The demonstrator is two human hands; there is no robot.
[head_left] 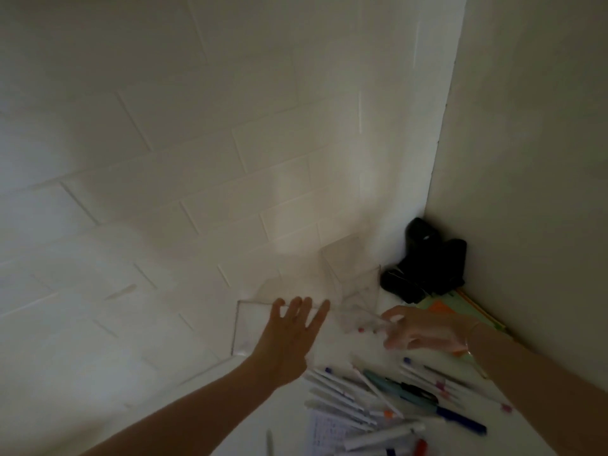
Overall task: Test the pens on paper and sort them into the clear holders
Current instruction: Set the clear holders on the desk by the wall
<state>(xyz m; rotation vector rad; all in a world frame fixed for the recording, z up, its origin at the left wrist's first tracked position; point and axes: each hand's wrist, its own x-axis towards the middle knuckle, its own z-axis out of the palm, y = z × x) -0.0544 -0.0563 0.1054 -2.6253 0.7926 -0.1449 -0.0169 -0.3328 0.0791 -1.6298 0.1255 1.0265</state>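
Note:
Several pens and markers (388, 399) lie in a loose pile on the white table. A sheet of paper (329, 434) with marks on it lies under their near end. Clear holders stand against the tiled wall: a low one (245, 327) at the left, a taller one (343, 258) behind, and another (363, 292) to the right. My left hand (291, 337) is stretched out with spread fingers over the low left holder's rim. My right hand (424, 329) has curled fingers and pinches a pale, blurred pen (365, 319) beside the right holder.
A black object (424, 258) sits in the corner where the two walls meet. Coloured papers or folders (467, 307) lie below it along the right wall. The tiled wall stands close behind the holders.

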